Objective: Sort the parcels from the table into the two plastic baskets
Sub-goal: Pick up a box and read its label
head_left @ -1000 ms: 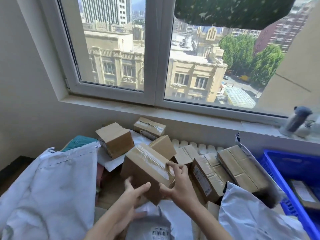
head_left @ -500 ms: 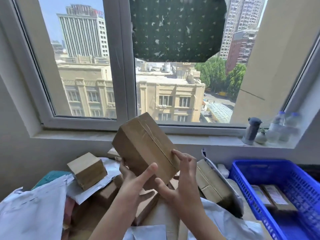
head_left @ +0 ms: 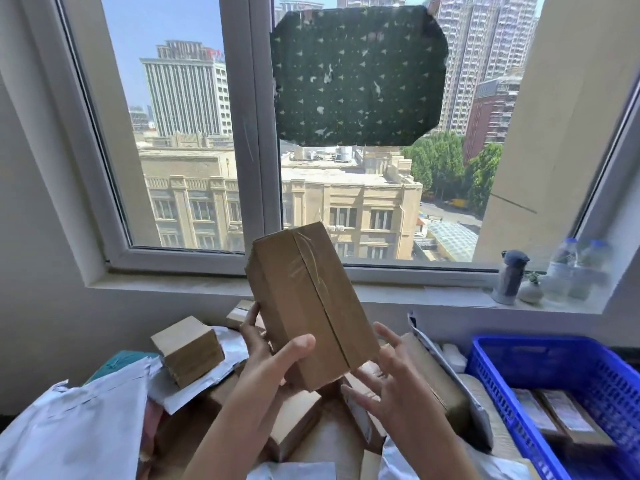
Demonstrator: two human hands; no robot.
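A taped brown cardboard parcel [head_left: 304, 299] is held up in front of the window, tilted on end. My left hand [head_left: 273, 355] grips its lower left side, thumb across the front. My right hand [head_left: 384, 379] is beside the parcel's lower right corner with fingers spread, barely off the cardboard. Below lies the pile of parcels: a small brown box [head_left: 188, 349], more cartons [head_left: 298, 420] and a white mailer bag [head_left: 76, 431]. The blue plastic basket [head_left: 519, 407] stands at the right with flat parcels [head_left: 561, 414] inside. No second basket is in view.
The window sill [head_left: 450, 294] behind carries a dark flask [head_left: 510, 277], a small vase and two clear bottles [head_left: 571, 268]. A dark green patterned sheet [head_left: 356, 74] is stuck on the window pane. A white mailer [head_left: 450, 372] leans between the pile and the basket.
The parcel was lifted off the pile and raised to window height, then turned more upright. My right hand let go of its edge and opened; the view tilted upward.
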